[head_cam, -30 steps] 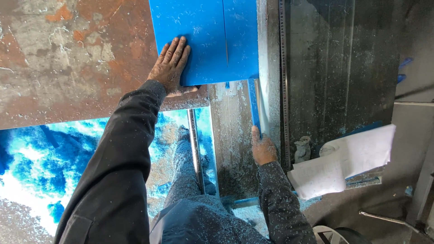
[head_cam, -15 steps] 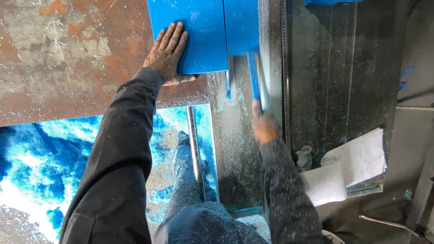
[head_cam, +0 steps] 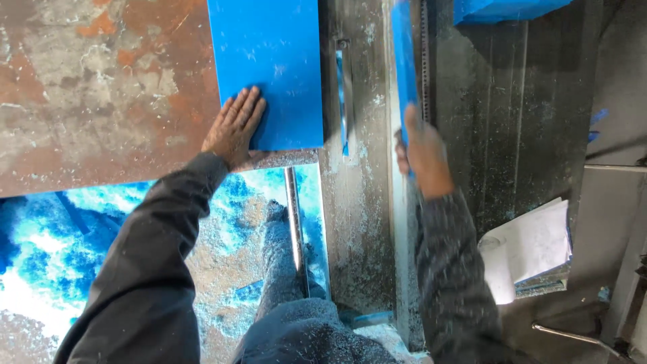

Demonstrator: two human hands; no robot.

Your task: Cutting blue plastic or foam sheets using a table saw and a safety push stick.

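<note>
My left hand [head_cam: 234, 128] lies flat, fingers spread, on the near left corner of a blue plastic panel [head_cam: 269, 61] that rests on a rusty metal table [head_cam: 94, 87]. A narrow blue strip [head_cam: 404, 61] stands on edge to the right, beside a metal fence rail [head_cam: 424, 40]. My right hand [head_cam: 423, 154] is closed around the strip's near end. Between panel and strip runs a dusty grey saw bed with a slot [head_cam: 345, 101].
Another blue piece [head_cam: 505, 10] lies at the top right on the dark machine surface. A stack of white papers [head_cam: 532, 249] sits at the right. Blue and white shavings [head_cam: 40, 263] cover the floor below the table. A metal rod [head_cam: 294, 222] runs under the table edge.
The blue panel and the strip have separated, with a gap of saw bed between them. My right hand has slid forward along the strip. My left hand stays on the panel.
</note>
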